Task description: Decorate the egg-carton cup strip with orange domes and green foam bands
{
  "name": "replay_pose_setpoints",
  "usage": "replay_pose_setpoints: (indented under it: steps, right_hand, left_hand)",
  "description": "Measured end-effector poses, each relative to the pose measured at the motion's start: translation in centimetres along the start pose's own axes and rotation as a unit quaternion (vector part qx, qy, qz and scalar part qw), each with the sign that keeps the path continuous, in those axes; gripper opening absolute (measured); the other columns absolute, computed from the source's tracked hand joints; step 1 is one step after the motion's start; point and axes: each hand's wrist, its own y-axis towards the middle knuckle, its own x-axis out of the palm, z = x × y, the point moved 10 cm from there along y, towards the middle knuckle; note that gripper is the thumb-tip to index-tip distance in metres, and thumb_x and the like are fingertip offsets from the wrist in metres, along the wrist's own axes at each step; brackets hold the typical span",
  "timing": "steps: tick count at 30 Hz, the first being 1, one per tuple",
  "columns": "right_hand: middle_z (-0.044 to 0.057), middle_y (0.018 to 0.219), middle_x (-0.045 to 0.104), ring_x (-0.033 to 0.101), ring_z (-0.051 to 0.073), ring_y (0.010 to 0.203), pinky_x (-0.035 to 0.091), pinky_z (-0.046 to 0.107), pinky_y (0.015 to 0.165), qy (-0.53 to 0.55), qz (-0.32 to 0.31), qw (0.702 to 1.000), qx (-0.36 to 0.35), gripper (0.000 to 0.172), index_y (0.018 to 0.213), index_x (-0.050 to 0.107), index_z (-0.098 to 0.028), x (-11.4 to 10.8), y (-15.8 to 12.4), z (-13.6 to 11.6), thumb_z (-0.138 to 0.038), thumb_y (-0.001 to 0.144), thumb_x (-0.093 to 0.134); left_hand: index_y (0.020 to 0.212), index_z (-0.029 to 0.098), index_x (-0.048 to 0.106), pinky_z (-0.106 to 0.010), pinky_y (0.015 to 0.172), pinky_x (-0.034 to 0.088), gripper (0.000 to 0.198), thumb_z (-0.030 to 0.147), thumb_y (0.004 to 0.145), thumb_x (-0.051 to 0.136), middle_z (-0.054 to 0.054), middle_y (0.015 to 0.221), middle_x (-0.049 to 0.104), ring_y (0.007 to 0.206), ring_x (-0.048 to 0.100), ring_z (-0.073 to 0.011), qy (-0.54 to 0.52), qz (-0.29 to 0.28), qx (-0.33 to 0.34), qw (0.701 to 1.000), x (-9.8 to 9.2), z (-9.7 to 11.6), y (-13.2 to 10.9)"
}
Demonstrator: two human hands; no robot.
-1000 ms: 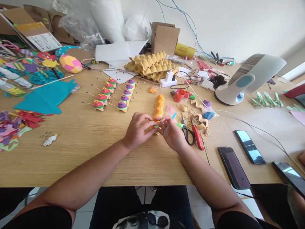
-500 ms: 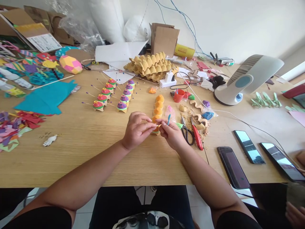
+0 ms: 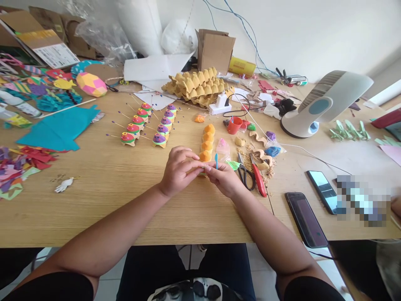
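Note:
My left hand is closed in a pinch, its fingertips meeting those of my right hand. What it pinches is too small and hidden to make out. A small blue plastic modelling tool stands up between the fingers of my right hand, which is closed. Right behind the fingertips, a row of egg-carton cups topped with orange clay runs away from me. My hands cover its near end, where a little green shows. To the right lie a lime-green packet, black-handled scissors and a red utility knife.
Two finished rows, red-topped cups and purple-topped cups, stand left with thin sticks poking out. Stacked egg trays, a red cup and a white fan stand further back. Phones lie at right.
My right hand has turned slightly and its fingers have straightened toward the left. The blue tool has shifted a little left and stands more upright. My left hand has barely moved.

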Motion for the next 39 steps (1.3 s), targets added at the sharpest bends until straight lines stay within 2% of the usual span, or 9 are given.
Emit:
replay_pose_setpoints:
  steps: [4, 8, 12, 18, 25, 29, 32, 36, 39]
  right_hand:
    - [-0.004, 0.061, 0.053, 0.031, 0.006, 0.054, 0.013, 0.025, 0.051, 0.005, -0.011, 1.000, 0.008, 0.039, 0.087, 0.076, -0.017, 0.3, -0.1, 0.0, -0.047, 0.067, 0.089]
    - [-0.005, 0.057, 0.052, 0.030, 0.006, 0.052, 0.013, 0.025, 0.050, 0.010, 0.007, 1.000, 0.019, 0.042, 0.074, 0.069, -0.017, 0.1, 0.0, 0.2, -0.051, 0.061, 0.091]
    - [-0.005, 0.057, 0.051, 0.029, 0.006, 0.050, 0.016, 0.025, 0.050, -0.010, 0.058, 0.998, -0.011, 0.046, 0.069, 0.065, -0.017, -1.0, 0.2, -0.2, -0.058, 0.063, 0.087]
    - [-0.004, 0.055, 0.047, 0.029, 0.007, 0.050, 0.019, 0.026, 0.049, -0.053, 0.137, 0.986, -0.078, 0.050, 0.064, 0.064, -0.018, -3.2, 0.1, -1.3, -0.066, 0.071, 0.079]
    - [0.002, 0.072, 0.066, 0.056, 0.017, 0.071, 0.045, 0.032, 0.071, -0.232, 0.183, 0.934, -0.200, 0.031, 0.068, 0.071, -0.022, -3.5, -1.2, -4.9, -0.049, 0.081, 0.077]
    - [0.004, 0.087, 0.075, 0.063, 0.019, 0.078, 0.049, 0.034, 0.079, -0.227, 0.193, 0.940, -0.169, 0.019, 0.084, 0.077, -0.024, -4.3, -0.9, -4.2, -0.043, 0.082, 0.076]
    - [0.004, 0.085, 0.076, 0.066, 0.020, 0.077, 0.051, 0.035, 0.079, -0.226, 0.195, 0.942, -0.152, 0.016, 0.087, 0.077, -0.025, -4.7, -0.7, -3.7, -0.040, 0.082, 0.076]
    - [0.003, 0.078, 0.075, 0.066, 0.021, 0.074, 0.053, 0.035, 0.072, -0.199, 0.181, 0.953, -0.137, 0.016, 0.090, 0.077, -0.026, -4.7, -0.7, -2.9, -0.039, 0.080, 0.079]
    - [0.002, 0.074, 0.070, 0.055, 0.017, 0.061, 0.046, 0.032, 0.060, -0.206, 0.179, 0.952, -0.136, 0.017, 0.093, 0.078, -0.027, -4.7, -0.8, -2.5, -0.037, 0.079, 0.081]
  left_hand:
    - [0.095, 0.030, 0.077, -0.044, 0.097, 0.049, 0.008, 0.029, 0.088, 0.076, -0.004, 0.097, 0.070, 0.105, 0.058, -0.0229, -0.007, 0.019, 0.039, 0.999, -0.4, 0.7, -0.1]
    - [0.100, 0.030, 0.077, -0.046, 0.100, 0.049, 0.015, 0.038, 0.086, 0.077, -0.004, 0.098, 0.071, 0.108, 0.060, -0.0245, 0.004, 0.001, 0.026, 1.000, 0.1, 0.2, -0.3]
    - [0.112, 0.028, 0.073, -0.047, 0.101, 0.050, 0.031, 0.042, 0.084, 0.079, -0.006, 0.101, 0.071, 0.106, 0.062, -0.0250, -0.001, -0.010, 0.019, 1.000, 0.4, -0.1, -0.3]
    - [0.113, 0.027, 0.071, -0.046, 0.102, 0.049, 0.029, 0.035, 0.086, 0.077, -0.006, 0.102, 0.070, 0.105, 0.062, -0.0236, -0.002, -0.009, 0.013, 1.000, 0.4, -0.4, -0.1]
    - [0.113, 0.026, 0.071, -0.047, 0.102, 0.049, 0.028, 0.034, 0.086, 0.077, -0.006, 0.105, 0.070, 0.109, 0.061, -0.0254, -0.012, -0.035, -0.026, 0.999, 1.0, -1.2, -0.3]
    - [0.116, 0.026, 0.070, -0.047, 0.103, 0.049, 0.032, 0.027, 0.086, 0.077, -0.007, 0.106, 0.069, 0.110, 0.060, -0.0247, -0.038, -0.047, -0.028, 0.998, 1.4, -1.2, -0.4]
    - [0.116, 0.026, 0.069, -0.045, 0.101, 0.050, 0.031, 0.025, 0.086, 0.076, -0.006, 0.106, 0.069, 0.108, 0.061, -0.0239, -0.050, -0.075, -0.043, 0.995, 2.1, -1.5, -0.5]
    - [0.119, 0.028, 0.068, -0.047, 0.102, 0.050, 0.032, 0.025, 0.088, 0.074, -0.007, 0.110, 0.069, 0.111, 0.060, -0.0253, -0.057, -0.102, -0.067, 0.991, 2.8, -2.1, -0.7]
    - [0.121, 0.028, 0.066, -0.047, 0.102, 0.051, 0.035, 0.024, 0.088, 0.075, -0.007, 0.110, 0.069, 0.111, 0.061, -0.0256, -0.059, -0.100, -0.074, 0.991, 2.7, -2.2, -0.7]
